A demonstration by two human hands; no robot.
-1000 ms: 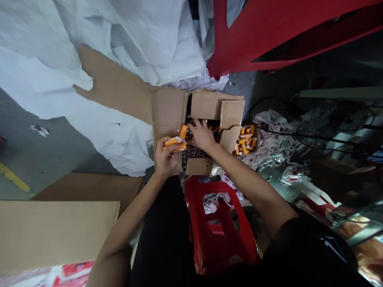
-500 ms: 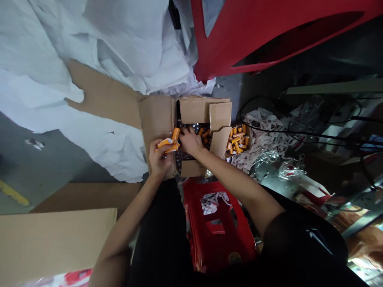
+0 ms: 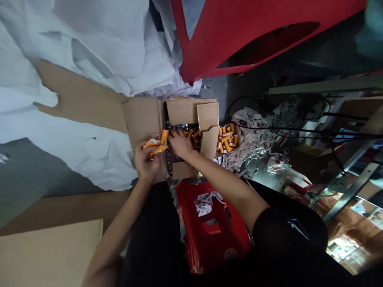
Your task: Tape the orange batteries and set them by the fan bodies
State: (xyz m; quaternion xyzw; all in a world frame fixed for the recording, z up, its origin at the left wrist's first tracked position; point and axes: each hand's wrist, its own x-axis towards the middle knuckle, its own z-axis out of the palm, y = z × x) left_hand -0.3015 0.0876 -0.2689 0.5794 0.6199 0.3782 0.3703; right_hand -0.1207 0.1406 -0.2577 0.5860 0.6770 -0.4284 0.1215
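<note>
The scene is viewed from the wearer's head, with the camera aimed forward and steeply down. The wearer's forearms (image 3: 119,233) are seen at close range, below the centre. An open cardboard box (image 3: 183,170) is framed near the middle, farther off, and grey floor (image 3: 89,175) is taken in beyond it.

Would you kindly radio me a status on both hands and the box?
Left hand holding orange cylinders. Right hand in open cardboard box. Cardboard flap beside right forearm.
</note>
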